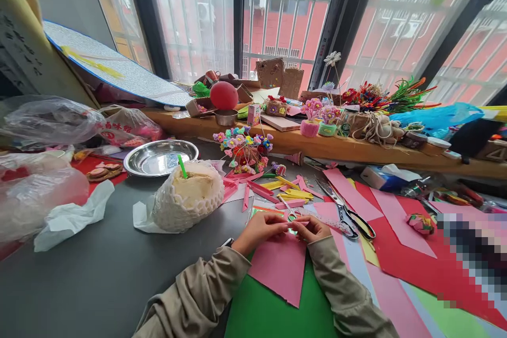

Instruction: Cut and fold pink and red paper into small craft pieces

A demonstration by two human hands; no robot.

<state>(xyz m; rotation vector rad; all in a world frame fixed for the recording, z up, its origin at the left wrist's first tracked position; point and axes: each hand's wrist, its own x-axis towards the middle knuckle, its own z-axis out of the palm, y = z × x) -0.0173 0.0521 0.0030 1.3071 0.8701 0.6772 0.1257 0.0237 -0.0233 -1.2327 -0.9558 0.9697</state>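
Observation:
My left hand [261, 231] and my right hand [312, 228] meet near the middle, fingers closed in a pinch on pink paper. Below them a pink sheet [281, 269] spreads over a green sheet [273, 314]. I cannot tell whether the pinched part is this sheet's top edge or a separate piece. Just beyond my fingertips lie small scissors [292, 213], their handles partly hidden. Large scissors [344, 211] with black handles rest to the right of my right hand. Folded pink strips [261, 192] and yellow strips [295, 194] lie scattered behind.
A coconut [190, 195] in white foam netting with a green straw stands left, near a metal plate [160, 158]. Behind is a bunch of small colourful flowers [243, 148]. Red paper [404, 243] and other coloured sheets cover the right side. Crafts crowd the wooden sill [273, 142].

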